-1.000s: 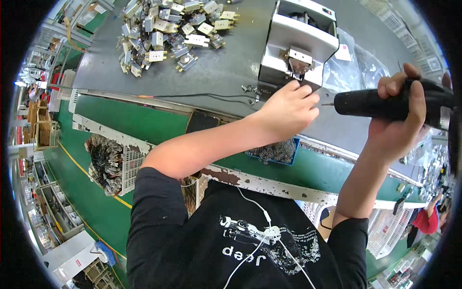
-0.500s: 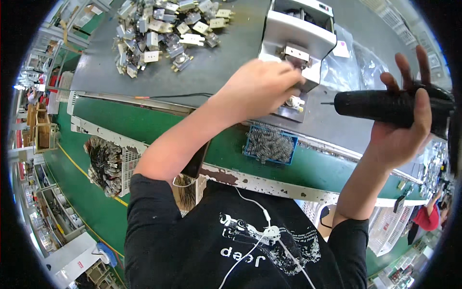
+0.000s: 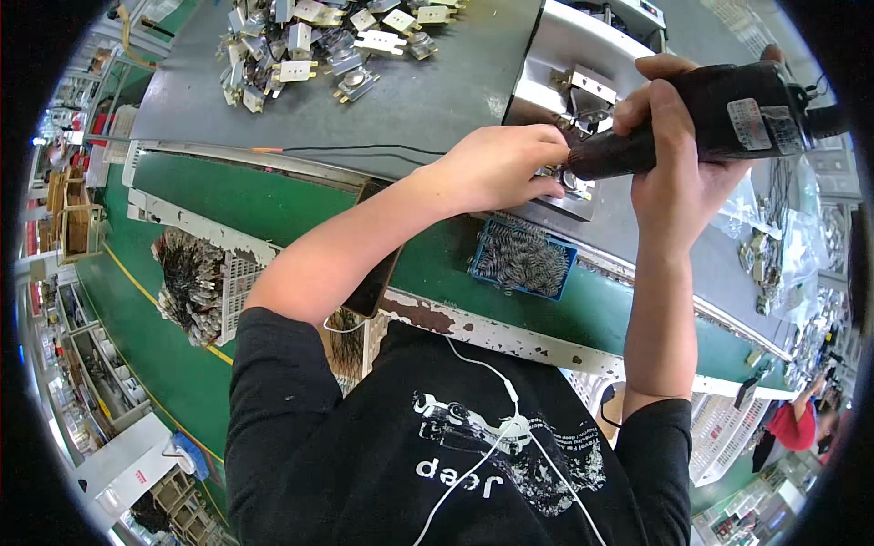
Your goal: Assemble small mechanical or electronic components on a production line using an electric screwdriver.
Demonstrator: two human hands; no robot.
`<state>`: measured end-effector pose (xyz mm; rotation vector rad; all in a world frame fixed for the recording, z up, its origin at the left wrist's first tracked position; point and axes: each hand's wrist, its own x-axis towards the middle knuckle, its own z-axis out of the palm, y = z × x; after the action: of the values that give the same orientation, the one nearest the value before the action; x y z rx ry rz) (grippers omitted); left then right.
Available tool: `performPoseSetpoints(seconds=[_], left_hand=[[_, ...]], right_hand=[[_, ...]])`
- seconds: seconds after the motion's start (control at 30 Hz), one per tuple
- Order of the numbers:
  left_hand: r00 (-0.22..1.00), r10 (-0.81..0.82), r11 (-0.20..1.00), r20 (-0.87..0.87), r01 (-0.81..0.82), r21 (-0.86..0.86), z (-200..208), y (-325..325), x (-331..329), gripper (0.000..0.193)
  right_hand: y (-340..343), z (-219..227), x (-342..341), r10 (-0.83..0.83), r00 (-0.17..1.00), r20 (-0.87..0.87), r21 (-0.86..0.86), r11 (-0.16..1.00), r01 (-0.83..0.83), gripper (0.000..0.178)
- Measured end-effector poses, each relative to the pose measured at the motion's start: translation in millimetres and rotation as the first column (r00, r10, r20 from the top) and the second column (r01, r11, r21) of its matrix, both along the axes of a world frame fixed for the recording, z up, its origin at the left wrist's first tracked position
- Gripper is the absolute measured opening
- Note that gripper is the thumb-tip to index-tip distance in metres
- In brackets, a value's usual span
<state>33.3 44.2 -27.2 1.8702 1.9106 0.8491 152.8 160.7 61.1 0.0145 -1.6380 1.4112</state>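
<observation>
My right hand [image 3: 675,173] is wrapped round a black electric screwdriver [image 3: 706,114], its nose pointing left over the bench device. The screwdriver's tip meets the spot where my left fingertips are, so its bit is hidden. My left hand [image 3: 503,168] is closed at a small metal-and-white part [image 3: 575,185] near the front of the device's base; what exactly lies between its fingers is hidden. Behind the fingers stands the white and grey bench device [image 3: 578,45], with a metal block [image 3: 594,85] on its front.
A heap of white and metal switch-like parts [image 3: 300,45] lies at the far left of the grey bench. A blue tray [image 3: 521,259] of small springs sits by the near edge. Black cables [image 3: 364,148] and a dark phone [image 3: 371,287] are left of it. Plastic bags [image 3: 801,246] lie right.
My right hand has swung the screwdriver left and away from me, from beside the device to my left fingertips. My left hand has shifted slightly and stays at the device.
</observation>
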Motion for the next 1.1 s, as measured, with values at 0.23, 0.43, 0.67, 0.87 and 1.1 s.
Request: performPoseSetpoints(seconds=[0.23,0.43,0.67,0.87,1.1], left_hand=[[0.999,-0.012,0.999,-0.05,0.014,0.049,-1.5,0.0,-1.0,0.036],[0.998,-0.018,1.0,-0.054,0.017,-0.007,2.9,-0.1,-2.2,0.037],[0.998,-0.016,0.998,-0.054,0.012,-0.066,5.3,1.9,-1.8,0.038],[0.999,-0.01,1.0,-0.039,0.01,-0.017,7.1,3.2,-0.8,0.033],[0.996,-0.011,0.999,-0.088,0.008,-0.036,11.7,2.5,3.2,0.03]], right_hand=[[-4.0,1.8,-2.1,0.024,0.998,0.051,-0.025,0.999,-0.022,0.087],[-0.9,0.6,-2.9,0.042,0.996,0.083,-0.014,0.999,-0.041,0.088],[-7.8,-2.7,-13.8,-0.096,0.995,0.034,-0.067,0.993,0.098,0.069],[-25.9,-7.0,-16.4,-0.251,0.966,-0.062,0.054,0.966,0.254,0.034],[-15.2,-3.1,-6.1,-0.177,0.972,0.157,0.048,0.984,0.172,0.061]])
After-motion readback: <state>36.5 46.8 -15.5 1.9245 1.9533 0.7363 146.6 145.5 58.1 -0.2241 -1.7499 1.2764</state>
